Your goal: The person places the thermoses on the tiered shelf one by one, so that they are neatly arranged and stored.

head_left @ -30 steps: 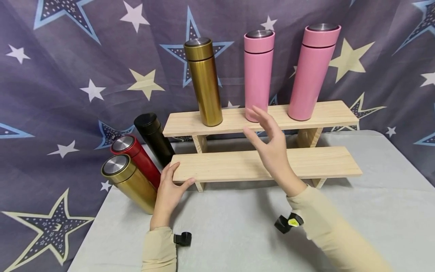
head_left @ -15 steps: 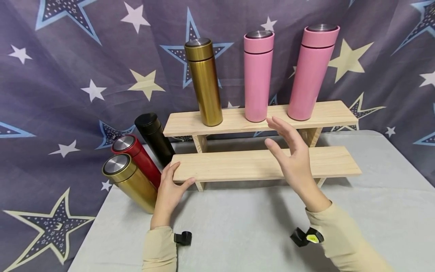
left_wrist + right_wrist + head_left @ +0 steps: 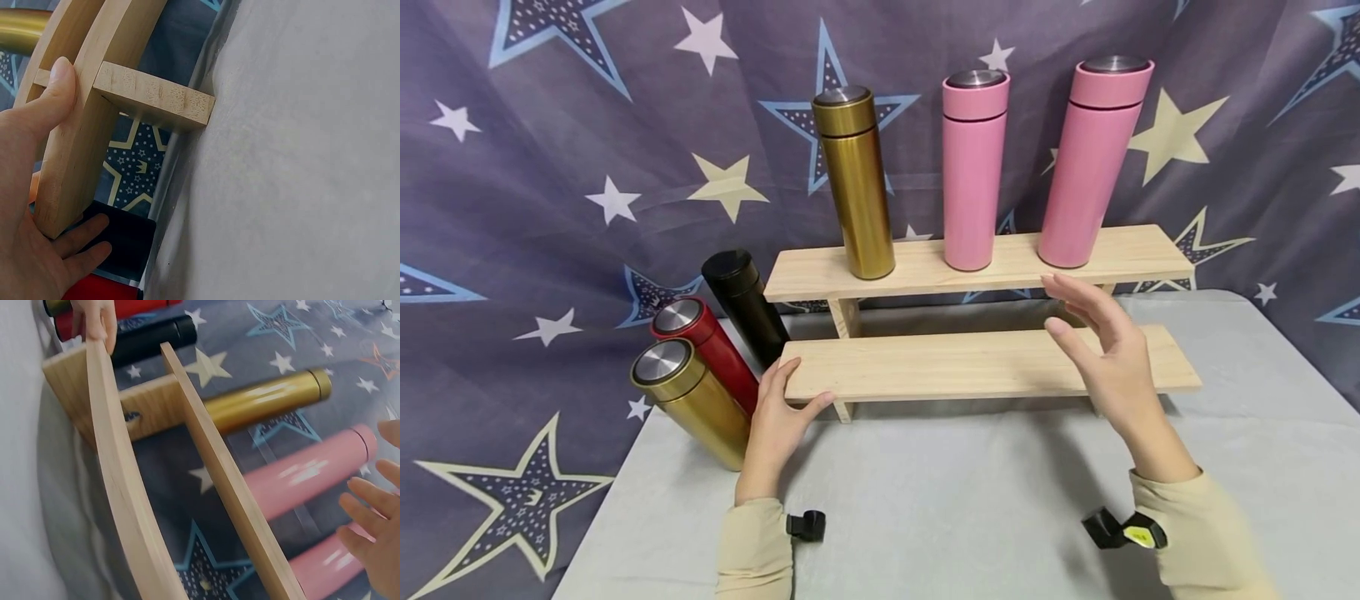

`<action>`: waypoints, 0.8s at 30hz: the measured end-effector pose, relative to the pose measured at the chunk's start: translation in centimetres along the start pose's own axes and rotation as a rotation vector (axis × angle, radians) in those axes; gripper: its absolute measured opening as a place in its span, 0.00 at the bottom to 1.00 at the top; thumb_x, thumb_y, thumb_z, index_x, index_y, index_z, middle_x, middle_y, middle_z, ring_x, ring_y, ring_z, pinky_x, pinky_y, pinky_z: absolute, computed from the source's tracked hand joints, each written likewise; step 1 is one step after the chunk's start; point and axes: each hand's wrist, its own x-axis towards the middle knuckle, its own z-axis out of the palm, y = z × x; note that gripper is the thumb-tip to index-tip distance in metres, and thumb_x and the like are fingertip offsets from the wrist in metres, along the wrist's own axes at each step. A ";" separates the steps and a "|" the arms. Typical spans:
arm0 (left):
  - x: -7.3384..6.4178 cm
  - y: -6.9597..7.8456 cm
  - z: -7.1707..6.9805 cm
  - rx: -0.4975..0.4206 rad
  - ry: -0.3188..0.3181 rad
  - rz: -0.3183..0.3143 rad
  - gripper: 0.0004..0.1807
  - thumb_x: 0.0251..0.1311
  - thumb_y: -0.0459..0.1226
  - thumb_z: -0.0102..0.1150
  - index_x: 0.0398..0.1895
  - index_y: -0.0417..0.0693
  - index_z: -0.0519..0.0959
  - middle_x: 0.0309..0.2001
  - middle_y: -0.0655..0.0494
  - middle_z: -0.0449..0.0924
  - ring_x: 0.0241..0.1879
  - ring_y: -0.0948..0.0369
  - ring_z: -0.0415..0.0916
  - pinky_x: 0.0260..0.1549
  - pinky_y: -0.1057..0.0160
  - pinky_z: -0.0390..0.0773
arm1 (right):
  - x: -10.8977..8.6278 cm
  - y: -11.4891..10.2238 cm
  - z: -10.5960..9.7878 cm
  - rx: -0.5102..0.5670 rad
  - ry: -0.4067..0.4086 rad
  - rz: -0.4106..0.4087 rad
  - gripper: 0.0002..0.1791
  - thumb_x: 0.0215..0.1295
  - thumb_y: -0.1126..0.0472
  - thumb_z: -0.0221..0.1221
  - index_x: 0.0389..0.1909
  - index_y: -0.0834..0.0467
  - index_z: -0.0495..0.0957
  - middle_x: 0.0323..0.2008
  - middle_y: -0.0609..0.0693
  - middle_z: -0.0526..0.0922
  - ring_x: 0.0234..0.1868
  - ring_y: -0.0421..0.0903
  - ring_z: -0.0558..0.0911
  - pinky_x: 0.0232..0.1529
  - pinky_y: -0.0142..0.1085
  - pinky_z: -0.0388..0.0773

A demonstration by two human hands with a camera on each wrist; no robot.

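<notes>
A two-tier wooden display rack (image 3: 925, 367) stands on the table. My left hand (image 3: 777, 433) grips the left end of its lower shelf; in the left wrist view the thumb (image 3: 60, 75) lies along the board, with fingers under its end. My right hand (image 3: 1116, 362) holds nothing and hovers over the right part of the lower shelf, fingers spread and slightly bent. On the upper shelf a gold thermos bottle (image 3: 859, 192), a pink thermos (image 3: 973, 179) and a second pink thermos (image 3: 1093, 175) stand upright in a row.
Left of the rack stand a black thermos (image 3: 748, 304), a red thermos (image 3: 718, 354) and another gold thermos (image 3: 703, 417), close to my left hand. The table (image 3: 940, 492) has a grey cover. A purple curtain with stars (image 3: 550, 250) hangs right behind.
My right hand has moved right and slightly down, from before the middle pink thermos to over the lower shelf's right part. The left hand keeps its grip; the bottles stay put.
</notes>
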 end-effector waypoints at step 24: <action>0.0 -0.2 0.2 -0.003 0.012 0.006 0.47 0.51 0.53 0.75 0.72 0.50 0.65 0.75 0.45 0.51 0.71 0.46 0.57 0.66 0.44 0.61 | -2.2 3.1 -7.0 0.180 0.014 0.071 0.24 0.65 0.81 0.53 0.63 0.74 0.70 0.53 0.51 0.83 0.58 0.43 0.78 0.61 0.28 0.68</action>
